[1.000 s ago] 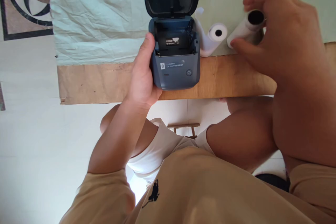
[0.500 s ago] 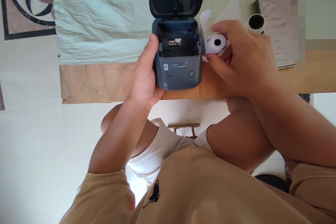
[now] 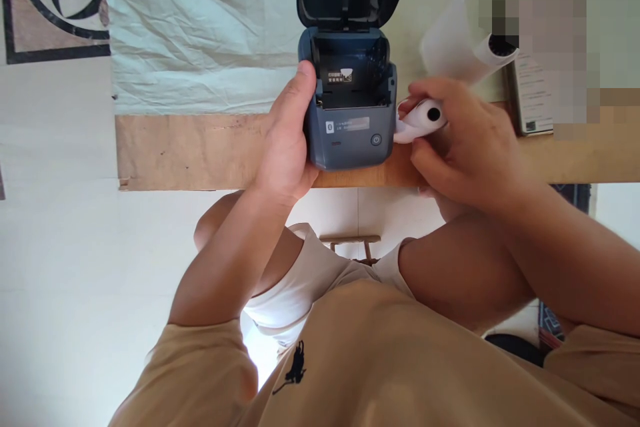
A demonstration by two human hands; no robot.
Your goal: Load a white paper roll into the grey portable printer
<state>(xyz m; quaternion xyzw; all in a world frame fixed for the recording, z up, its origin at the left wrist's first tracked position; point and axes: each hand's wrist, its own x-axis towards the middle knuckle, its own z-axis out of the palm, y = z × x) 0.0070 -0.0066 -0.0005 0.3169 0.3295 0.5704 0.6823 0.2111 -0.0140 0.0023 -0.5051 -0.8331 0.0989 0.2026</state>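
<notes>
White paper roll (image 3: 424, 120) pinched in right hand (image 3: 465, 147) beside printer (image 3: 350, 113).

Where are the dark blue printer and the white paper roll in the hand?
dark blue plastic printer (image 3: 350, 143), head view, front panel.
white paper roll (image 3: 423, 118), head view, side near its dark core.

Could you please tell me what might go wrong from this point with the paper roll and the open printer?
1. The small dark blue printer sits at the wooden table edge, steadied only by the left hand; a push could tip it off.
2. The white paper roll in the right hand has a loose tail, which might unwind or crease.
3. The second white roll, partly unrolled behind, could be knocked.
</notes>
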